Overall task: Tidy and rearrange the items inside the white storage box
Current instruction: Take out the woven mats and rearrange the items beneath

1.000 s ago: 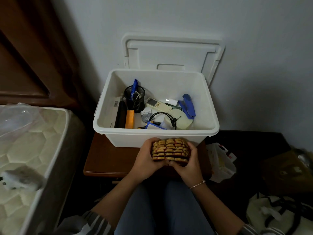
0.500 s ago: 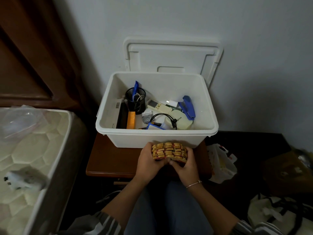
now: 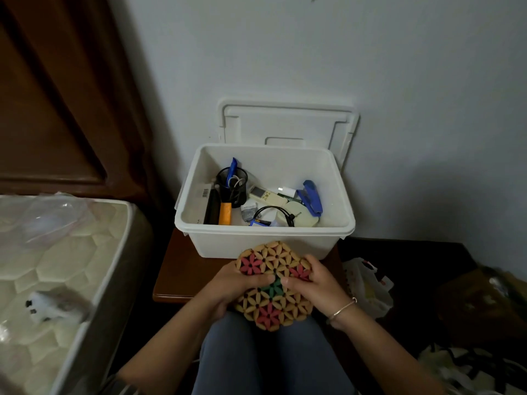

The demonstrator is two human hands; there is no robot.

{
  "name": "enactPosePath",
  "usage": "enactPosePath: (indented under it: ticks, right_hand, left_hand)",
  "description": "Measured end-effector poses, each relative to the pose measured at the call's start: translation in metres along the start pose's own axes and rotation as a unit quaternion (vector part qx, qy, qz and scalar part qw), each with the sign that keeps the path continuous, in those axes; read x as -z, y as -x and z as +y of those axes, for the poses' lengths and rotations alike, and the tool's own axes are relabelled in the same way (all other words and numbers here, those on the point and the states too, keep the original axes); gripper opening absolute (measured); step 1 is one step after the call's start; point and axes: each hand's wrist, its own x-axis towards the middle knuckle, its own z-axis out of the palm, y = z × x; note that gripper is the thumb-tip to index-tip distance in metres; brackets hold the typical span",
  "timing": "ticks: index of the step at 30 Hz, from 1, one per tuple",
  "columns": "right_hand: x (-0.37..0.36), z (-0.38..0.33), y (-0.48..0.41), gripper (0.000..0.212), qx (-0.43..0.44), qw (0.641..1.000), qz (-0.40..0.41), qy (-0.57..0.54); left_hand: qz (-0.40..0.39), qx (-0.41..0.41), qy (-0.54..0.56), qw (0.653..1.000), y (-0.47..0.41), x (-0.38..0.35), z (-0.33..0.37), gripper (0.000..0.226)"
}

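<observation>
A flower-patterned mat (image 3: 271, 307) is gripped just in front of the white storage box (image 3: 265, 242).
The mat is held face-up over the lap, its left edge clasped by the left hand (image 3: 236, 289) and its right edge by the right hand (image 3: 313, 286). The box is set open on the brown surface (image 3: 182, 275), with its lid (image 3: 288, 124) leaned against the wall. A pen cup (image 3: 232, 189), a remote control (image 3: 268, 195) and a blue stapler (image 3: 310, 196) are kept inside.
</observation>
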Motion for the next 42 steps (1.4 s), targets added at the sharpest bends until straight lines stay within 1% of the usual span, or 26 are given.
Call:
enactPosePath:
  ticks: [2, 4, 7, 9, 12, 14, 15, 16, 17, 18, 19, 20, 21, 22, 23, 25, 26, 27, 28, 31, 33, 37, 42]
  right_hand:
    - [-0.003, -0.015, 0.012, 0.037, -0.03, 0.999, -0.014, -0.015]
    - [-0.003, -0.027, 0.023, 0.042, -0.056, 0.997, -0.035, -0.047]
    - [-0.004, -0.04, 0.034, 0.05, -0.07, 0.991, -0.072, -0.094]
    - [-0.01, -0.044, 0.037, 0.045, -0.071, 0.991, -0.071, -0.083]
    - [-0.02, -0.046, 0.037, 0.038, -0.089, 0.992, -0.065, -0.056]
    - [-0.022, -0.048, 0.038, 0.035, -0.091, 0.991, -0.098, -0.025]
    - [-0.022, -0.052, 0.038, 0.036, -0.083, 0.989, -0.118, 0.013]
    - [-0.021, -0.056, 0.036, 0.041, -0.065, 0.987, -0.124, 0.078]
    - [-0.019, -0.059, 0.03, 0.046, -0.033, 0.981, -0.101, 0.165]
    - [-0.016, -0.062, 0.021, 0.048, 0.019, 0.964, -0.045, 0.263]
    - [-0.012, -0.066, 0.012, 0.049, 0.089, 0.93, 0.034, 0.354]
    - [-0.009, -0.07, 0.002, 0.047, 0.164, 0.886, 0.1, 0.421]
    - [-0.006, -0.072, -0.008, 0.045, 0.215, 0.845, 0.13, 0.472]
    - [-0.004, -0.074, -0.018, 0.044, 0.237, 0.814, 0.13, 0.514]
    - [-0.004, -0.073, -0.029, 0.043, 0.234, 0.79, 0.11, 0.556]
    - [-0.006, -0.065, -0.049, 0.041, 0.186, 0.746, 0.059, 0.636]
    - [-0.007, -0.061, -0.057, 0.04, 0.168, 0.728, 0.048, 0.663]
    - [-0.007, -0.057, -0.063, 0.038, 0.164, 0.719, 0.048, 0.674]
    - [-0.007, -0.055, -0.069, 0.036, 0.168, 0.72, 0.055, 0.671]
    - [-0.002, -0.051, -0.078, 0.031, 0.191, 0.743, 0.058, 0.639]
    - [0.0, -0.047, -0.079, 0.028, 0.209, 0.751, 0.056, 0.624]
    - [0.001, -0.043, -0.065, 0.027, 0.226, 0.761, 0.03, 0.608]
    - [0.007, -0.04, -0.024, 0.025, 0.237, 0.756, 0.01, 0.611]
  left_hand:
    - [-0.045, 0.008, 0.005, 0.999, 0.022, 0.008, 0.007, 0.05]
    - [-0.09, 0.026, 0.059, 0.994, 0.042, 0.017, 0.006, 0.047]
    - [-0.146, 0.013, 0.148, 0.978, 0.065, 0.024, -0.004, 0.056]
    - [-0.146, 0.001, 0.158, 0.977, 0.072, 0.021, -0.012, 0.066]
    - [-0.096, -0.018, 0.131, 0.987, 0.077, 0.015, -0.018, 0.071]
    - [-0.077, -0.028, 0.133, 0.988, 0.082, 0.016, -0.019, 0.07]
    - [-0.073, -0.034, 0.143, 0.986, 0.085, 0.018, -0.019, 0.07]
    - [-0.073, -0.04, 0.155, 0.984, 0.087, 0.021, -0.019, 0.069]
    - [-0.073, -0.047, 0.166, 0.982, 0.09, 0.023, -0.017, 0.068]
    - [-0.067, -0.054, 0.177, 0.98, 0.093, 0.026, -0.016, 0.067]
    - [-0.057, -0.061, 0.187, 0.979, 0.095, 0.03, -0.014, 0.066]
    - [-0.046, -0.071, 0.194, 0.977, 0.097, 0.033, -0.014, 0.064]
    - [-0.038, -0.082, 0.197, 0.976, 0.098, 0.037, -0.013, 0.063]
    - [-0.031, -0.091, 0.199, 0.975, 0.1, 0.042, -0.012, 0.063]
    - [-0.024, -0.097, 0.204, 0.974, 0.102, 0.046, -0.012, 0.063]
    - [-0.014, -0.105, 0.219, 0.97, 0.105, 0.054, -0.011, 0.066]
    - [-0.01, -0.109, 0.225, 0.968, 0.107, 0.057, -0.012, 0.067]
    - [-0.006, -0.111, 0.231, 0.966, 0.108, 0.06, -0.013, 0.069]
    - [-0.001, -0.113, 0.238, 0.965, 0.11, 0.064, -0.015, 0.07]
    - [0.014, -0.121, 0.249, 0.961, 0.115, 0.074, -0.019, 0.074]
    - [0.019, -0.125, 0.262, 0.957, 0.118, 0.079, -0.02, 0.075]
    - [0.024, -0.134, 0.27, 0.953, 0.121, 0.085, -0.019, 0.081]
    - [0.017, -0.146, 0.274, 0.951, 0.118, 0.088, -0.013, 0.079]
